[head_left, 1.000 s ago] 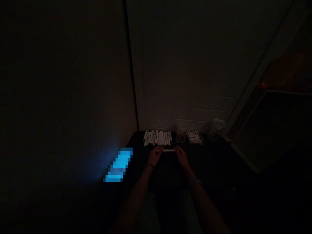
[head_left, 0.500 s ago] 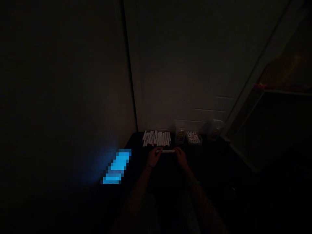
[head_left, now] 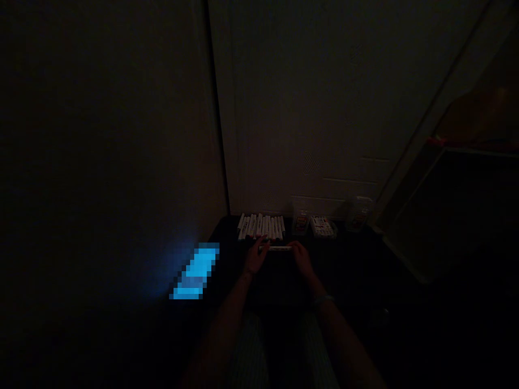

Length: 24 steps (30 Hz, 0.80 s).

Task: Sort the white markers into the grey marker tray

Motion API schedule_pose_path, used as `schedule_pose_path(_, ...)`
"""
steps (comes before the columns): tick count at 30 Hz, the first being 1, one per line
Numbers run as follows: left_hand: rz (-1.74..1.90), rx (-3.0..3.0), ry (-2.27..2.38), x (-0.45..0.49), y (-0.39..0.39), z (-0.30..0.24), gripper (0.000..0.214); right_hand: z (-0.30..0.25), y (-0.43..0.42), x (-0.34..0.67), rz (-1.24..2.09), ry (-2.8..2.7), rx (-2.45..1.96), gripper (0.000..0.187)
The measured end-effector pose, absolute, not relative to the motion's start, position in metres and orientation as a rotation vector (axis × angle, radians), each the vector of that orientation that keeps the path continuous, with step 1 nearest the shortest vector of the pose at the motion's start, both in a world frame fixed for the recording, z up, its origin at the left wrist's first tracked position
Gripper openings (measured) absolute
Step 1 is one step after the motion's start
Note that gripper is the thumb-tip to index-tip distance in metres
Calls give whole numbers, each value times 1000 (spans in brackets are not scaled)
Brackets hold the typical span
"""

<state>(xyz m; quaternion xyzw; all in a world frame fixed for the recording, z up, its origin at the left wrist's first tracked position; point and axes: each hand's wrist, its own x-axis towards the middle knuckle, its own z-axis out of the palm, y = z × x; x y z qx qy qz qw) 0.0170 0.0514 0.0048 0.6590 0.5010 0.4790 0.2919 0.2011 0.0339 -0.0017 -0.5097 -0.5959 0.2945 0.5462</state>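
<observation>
A white marker [head_left: 279, 248] lies crosswise between my two hands, above the dark tabletop. My left hand [head_left: 255, 257] grips its left end, with some fingers stretched up toward the other markers. At the right end, the fingers of my right hand [head_left: 300, 256] are closed on the same marker. Just beyond my hands, several white markers [head_left: 261, 226] lie side by side in an uneven row. The scene is very dark, so the finer finger positions are hard to make out.
To the right of the row stand a clear plastic case [head_left: 300, 222], a box packed with markers [head_left: 323, 227] and another clear case [head_left: 359, 215]. A glowing blurred screen [head_left: 197, 272] is at the left. A pale wall [head_left: 284, 119] rises behind the dark table [head_left: 279, 283].
The fingers of my left hand have spread a little more at the marker's left end. My right hand stays on its right end. The view has shifted slightly.
</observation>
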Motion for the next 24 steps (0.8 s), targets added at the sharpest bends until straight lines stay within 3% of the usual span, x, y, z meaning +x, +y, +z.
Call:
schedule_pose_path(17,1372,2024,1402,18,51,-2,58,-5,34,204,668,-1381,-1203,28)
schedule_pose_path(24,1360,2082,1387,15,56,-7,51,-1,33,203,707,-1362,-1168,26)
